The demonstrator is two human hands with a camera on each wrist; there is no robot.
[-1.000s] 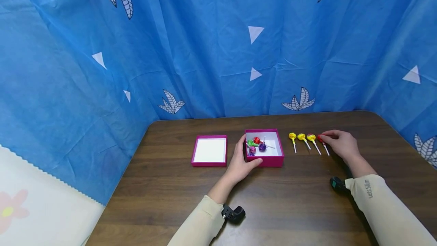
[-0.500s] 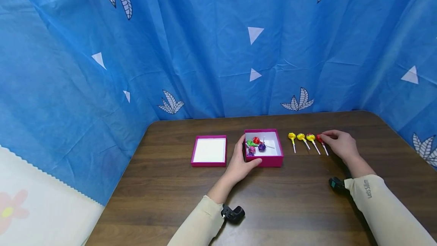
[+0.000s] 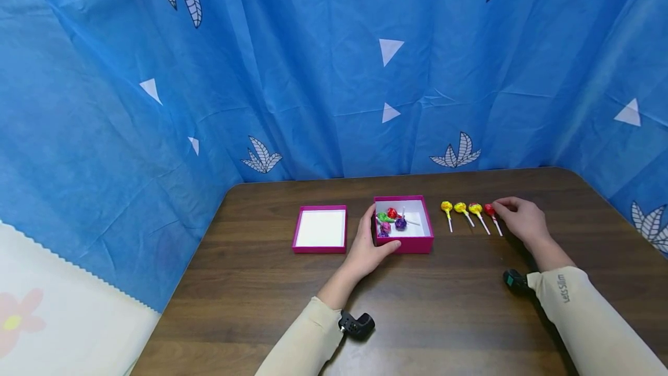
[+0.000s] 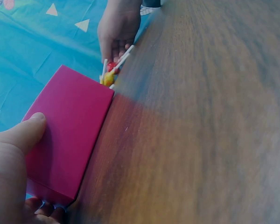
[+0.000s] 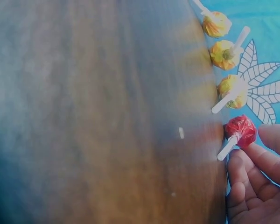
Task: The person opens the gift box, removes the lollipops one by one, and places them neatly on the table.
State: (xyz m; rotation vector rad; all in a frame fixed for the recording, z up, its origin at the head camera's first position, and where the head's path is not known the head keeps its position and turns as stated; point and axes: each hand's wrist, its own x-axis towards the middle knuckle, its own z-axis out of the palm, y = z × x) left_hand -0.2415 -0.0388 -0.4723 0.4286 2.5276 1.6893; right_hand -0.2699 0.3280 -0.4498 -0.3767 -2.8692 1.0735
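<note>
My left hand [image 3: 365,251] grips a magenta box [image 3: 414,246] at its left front corner, its thumb [image 4: 35,122] on the front wall and its fingers along the left side. Inside the box lie several lollipops, among them a red one [image 3: 392,213], a green one [image 3: 383,217] and a purple one [image 3: 400,224]. To the right, another red lollipop [image 5: 241,130] lies on the table at the end of a row. Right beside its candy head are the parted thumb and fingers of my right hand [image 3: 524,220]. Three yellow lollipops [image 3: 476,209] continue the row leftward, sticks toward me.
A shallow magenta lid [image 3: 320,251] with a white inside lies left of the box. The brown wooden table [image 3: 433,312] ends at the back against a blue curtain [image 3: 334,74]. A white flowered cloth [image 3: 68,306] shows at the left.
The right thumb and fingers have come slightly away from the red lollipop, to its right, so more of its head shows. The left hand and the box have stayed in place.
</note>
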